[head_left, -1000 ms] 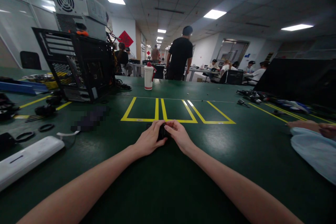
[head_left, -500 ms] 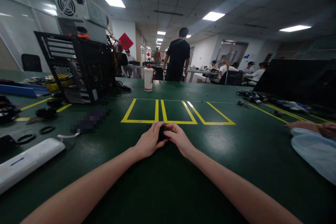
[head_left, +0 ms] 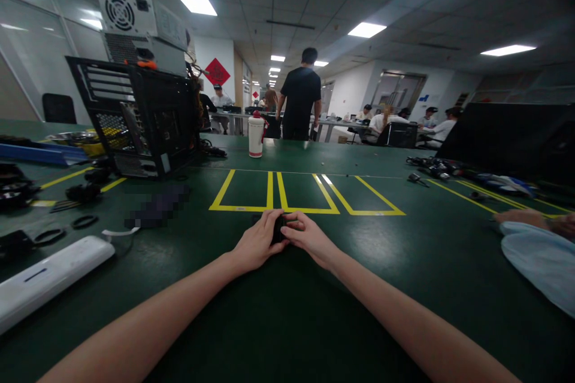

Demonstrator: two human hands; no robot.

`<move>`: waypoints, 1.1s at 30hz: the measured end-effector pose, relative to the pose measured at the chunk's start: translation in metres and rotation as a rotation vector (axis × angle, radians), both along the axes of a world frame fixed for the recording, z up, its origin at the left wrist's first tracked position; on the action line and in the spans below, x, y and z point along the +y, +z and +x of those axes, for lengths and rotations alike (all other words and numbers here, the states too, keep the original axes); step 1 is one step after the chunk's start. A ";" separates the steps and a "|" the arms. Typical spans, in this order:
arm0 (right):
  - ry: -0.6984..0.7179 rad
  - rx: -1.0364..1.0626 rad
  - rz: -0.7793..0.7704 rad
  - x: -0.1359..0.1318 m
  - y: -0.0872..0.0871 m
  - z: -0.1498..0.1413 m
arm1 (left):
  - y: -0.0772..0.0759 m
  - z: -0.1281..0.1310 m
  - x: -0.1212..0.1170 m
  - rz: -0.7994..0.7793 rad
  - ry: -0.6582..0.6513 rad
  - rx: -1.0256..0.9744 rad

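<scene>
A small black object is at the middle of the green table, just in front of the yellow tape boxes. Most of it is covered by fingers, so its kind does not show. My left hand wraps round its left side, with the thumb in front and the fingers over the top. From the right, my right hand is closed against the object, thumb and fingers bent together at its edge.
Left stand an open computer case with power supplies on top, and a long white device. A white bottle stands beyond the tape. At right are cables and another person's sleeve. Someone in black stands farther back.
The whole view has shifted slightly. My fingers stay round the black object with hardly any movement. In the background, the person in black has moved a little.
</scene>
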State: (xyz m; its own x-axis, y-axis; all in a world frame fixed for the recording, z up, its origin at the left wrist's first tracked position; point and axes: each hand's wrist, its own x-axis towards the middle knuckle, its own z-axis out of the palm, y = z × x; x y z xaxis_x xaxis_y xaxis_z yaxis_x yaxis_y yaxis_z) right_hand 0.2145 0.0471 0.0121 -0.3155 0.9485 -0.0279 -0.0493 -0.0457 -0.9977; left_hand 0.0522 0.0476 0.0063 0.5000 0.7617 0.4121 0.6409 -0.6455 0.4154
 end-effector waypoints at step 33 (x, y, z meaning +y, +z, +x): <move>0.030 -0.072 0.111 0.003 0.006 0.005 | 0.002 -0.001 -0.001 -0.009 -0.015 -0.012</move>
